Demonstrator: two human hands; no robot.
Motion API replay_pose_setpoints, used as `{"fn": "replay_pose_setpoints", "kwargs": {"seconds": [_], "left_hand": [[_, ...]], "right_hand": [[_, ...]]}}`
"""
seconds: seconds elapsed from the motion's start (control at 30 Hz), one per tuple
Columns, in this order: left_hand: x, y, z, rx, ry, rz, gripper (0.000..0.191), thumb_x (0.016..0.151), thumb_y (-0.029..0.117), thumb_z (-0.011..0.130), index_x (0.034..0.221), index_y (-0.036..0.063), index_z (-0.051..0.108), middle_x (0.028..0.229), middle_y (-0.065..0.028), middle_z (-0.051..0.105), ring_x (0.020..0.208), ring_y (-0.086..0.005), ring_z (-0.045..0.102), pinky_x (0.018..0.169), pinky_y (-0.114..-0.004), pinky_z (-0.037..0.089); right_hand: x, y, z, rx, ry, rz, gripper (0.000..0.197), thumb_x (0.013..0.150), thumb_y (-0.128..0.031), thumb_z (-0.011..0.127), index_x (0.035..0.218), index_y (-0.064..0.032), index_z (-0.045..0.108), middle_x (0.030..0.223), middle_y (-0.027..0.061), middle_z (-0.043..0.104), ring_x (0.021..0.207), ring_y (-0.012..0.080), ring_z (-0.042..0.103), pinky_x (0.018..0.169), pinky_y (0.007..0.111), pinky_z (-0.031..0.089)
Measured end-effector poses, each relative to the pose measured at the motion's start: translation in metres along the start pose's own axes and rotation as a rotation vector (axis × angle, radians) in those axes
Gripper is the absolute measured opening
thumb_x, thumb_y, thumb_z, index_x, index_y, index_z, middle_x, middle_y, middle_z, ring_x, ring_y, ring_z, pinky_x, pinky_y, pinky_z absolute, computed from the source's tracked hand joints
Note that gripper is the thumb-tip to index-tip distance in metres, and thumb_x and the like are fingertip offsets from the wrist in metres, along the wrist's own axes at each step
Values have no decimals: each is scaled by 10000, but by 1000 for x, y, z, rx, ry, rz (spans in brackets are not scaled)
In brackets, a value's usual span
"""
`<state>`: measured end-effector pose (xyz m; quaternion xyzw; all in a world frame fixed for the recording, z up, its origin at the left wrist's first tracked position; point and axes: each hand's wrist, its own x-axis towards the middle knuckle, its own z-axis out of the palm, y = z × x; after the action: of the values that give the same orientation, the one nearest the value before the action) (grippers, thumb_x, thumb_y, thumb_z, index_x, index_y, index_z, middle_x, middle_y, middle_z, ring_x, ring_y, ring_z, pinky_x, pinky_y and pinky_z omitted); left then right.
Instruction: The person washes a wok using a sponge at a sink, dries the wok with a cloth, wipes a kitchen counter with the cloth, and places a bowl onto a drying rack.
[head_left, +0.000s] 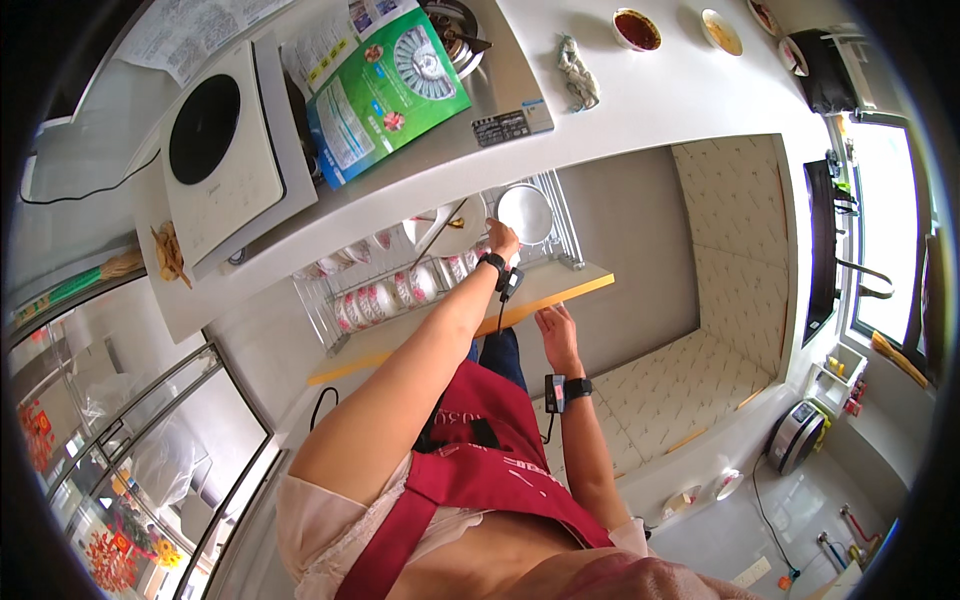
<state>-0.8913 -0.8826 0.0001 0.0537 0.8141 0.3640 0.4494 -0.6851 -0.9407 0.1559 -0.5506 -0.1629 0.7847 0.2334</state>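
My left hand (504, 238) reaches into a wire dish rack in a pulled-out drawer, between a round white bowl (525, 214) and a large white plate (459, 234). Its fingertips are partly hidden, so a grip cannot be made out. Chopsticks or a thin dark stick (439, 234) lie across the plate, beside a small gold-coloured thing. Flower-patterned bowls (375, 301) stand in a row along the rack. My right hand (557, 330) is at the outer side of the drawer front (577, 286), fingertips by its yellow edge, with nothing seen in it.
Above the drawer runs a white counter (615, 112) with an induction cooker (225, 142), a green printed sheet (390, 97), a crumpled cloth (577, 73) and a bowl of dark red sauce (636, 30). A large opening with patterned panels (735, 202) lies right of the drawer.
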Motion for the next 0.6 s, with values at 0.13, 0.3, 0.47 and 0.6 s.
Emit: {"fn": "replay_pose_setpoints", "kwargs": {"seconds": [0.13,0.3,0.47,0.6], "left_hand": [[37,-18,7,58,219,134,410,952,84,582,1226,-102,341,964,-340,670,691,-438,713,660,-519,589],[37,-9,6,-289,68,-150,424,969,146,638,1228,-48,364,878,-258,700,665,-371,728,662,-508,585],[22,7,-33,-99,-174,-33,316,1016,325,562,980,12,545,632,-150,682,519,-257,690,397,-459,456],[4,53,-68,-83,-489,-164,288,947,204,529,839,-47,619,669,-189,714,439,-227,640,345,-361,434]], "right_hand": [[4,-18,21,-24,-38,23,293,979,13,465,1270,39,481,1367,185,592,1312,288,561,1136,387,444],[9,-18,25,-21,-5,58,350,962,26,455,1311,55,470,1384,193,585,1331,296,546,1156,398,428],[16,-26,39,-64,-111,52,486,918,54,439,1404,69,437,1434,201,554,1354,307,526,1181,400,399],[27,-32,46,-46,-96,65,512,913,49,444,1425,61,432,1457,196,540,1364,302,517,1181,400,398]]}}
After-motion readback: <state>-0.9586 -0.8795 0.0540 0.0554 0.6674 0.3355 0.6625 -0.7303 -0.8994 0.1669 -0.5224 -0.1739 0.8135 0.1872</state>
